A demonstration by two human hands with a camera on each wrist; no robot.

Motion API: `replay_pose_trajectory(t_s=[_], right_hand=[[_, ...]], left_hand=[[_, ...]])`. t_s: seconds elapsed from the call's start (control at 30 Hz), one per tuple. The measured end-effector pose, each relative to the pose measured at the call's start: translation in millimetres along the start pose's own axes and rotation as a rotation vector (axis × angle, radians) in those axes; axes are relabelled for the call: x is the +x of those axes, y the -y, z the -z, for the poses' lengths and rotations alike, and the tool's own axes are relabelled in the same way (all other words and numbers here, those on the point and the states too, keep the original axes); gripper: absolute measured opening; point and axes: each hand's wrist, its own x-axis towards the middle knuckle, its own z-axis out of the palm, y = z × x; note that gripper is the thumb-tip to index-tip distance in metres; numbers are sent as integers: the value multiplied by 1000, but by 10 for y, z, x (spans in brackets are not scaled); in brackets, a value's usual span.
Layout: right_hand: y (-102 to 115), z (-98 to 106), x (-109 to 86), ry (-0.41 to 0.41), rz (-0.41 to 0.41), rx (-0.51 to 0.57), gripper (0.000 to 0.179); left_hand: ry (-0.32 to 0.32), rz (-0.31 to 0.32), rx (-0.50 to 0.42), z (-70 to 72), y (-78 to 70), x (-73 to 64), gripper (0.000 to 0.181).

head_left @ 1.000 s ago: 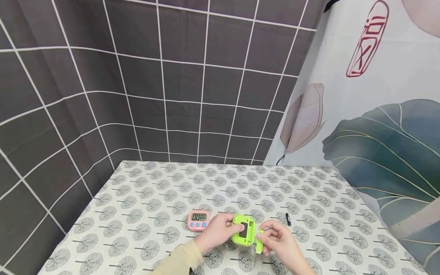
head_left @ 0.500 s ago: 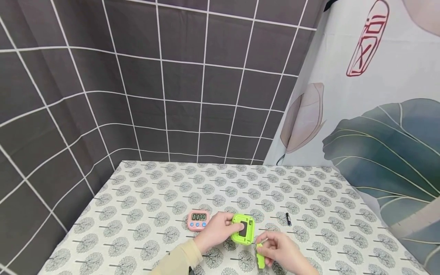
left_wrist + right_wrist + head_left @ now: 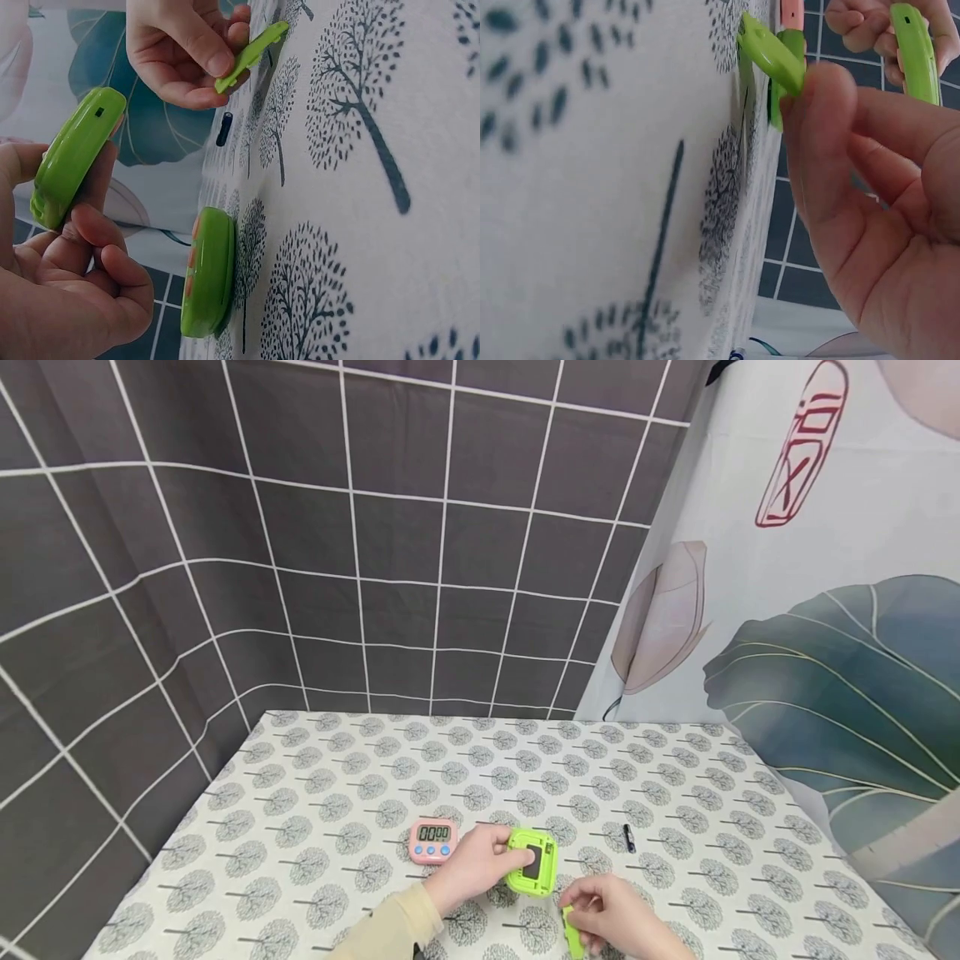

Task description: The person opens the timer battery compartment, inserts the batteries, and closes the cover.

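My left hand [image 3: 480, 865] grips a lime-green digital timer [image 3: 542, 883], its back turned up and an uncovered slot along its right side. The left thumb lies on the dark pad of that back. Lower right, my right hand [image 3: 611, 917] pinches a narrow green battery cover [image 3: 572, 935] between thumb and fingers. The cover is apart from the timer and close above the tablecloth; in the right wrist view the cover [image 3: 771, 54] juts from the fingertips. A pink timer [image 3: 432, 842] reading 00:00 lies just left of the left hand.
Another green timer [image 3: 206, 274] rests on the cloth in the left wrist view, hidden in the head view. A small black pen-like object [image 3: 629, 838] lies right of the hands. A dark gridded curtain [image 3: 397, 543] hangs behind the tree-print table [image 3: 337, 777].
My right hand has drawn the battery cover away from the timer, toward the near edge and down. The left hand and its timer have barely moved.
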Motion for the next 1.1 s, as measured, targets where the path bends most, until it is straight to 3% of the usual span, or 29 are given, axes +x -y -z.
replay_pose_trajectory(t_s=[0.23, 0.73, 0.9, 1.1], right_hand=[[-9, 11, 42, -53, -4, -189, 7], [-48, 33, 61, -82, -2, -240, 14], [-53, 75, 68, -200, -6, -306, 19], [-17, 163, 88, -448, -178, -283, 20]], left_hand=[[1, 20, -21, -23, -1, -11, 16], [10, 26, -24, -23, -1, -24, 18], [13, 31, -29, -13, 6, -32, 19], [21, 36, -39, -20, 24, -44, 21]])
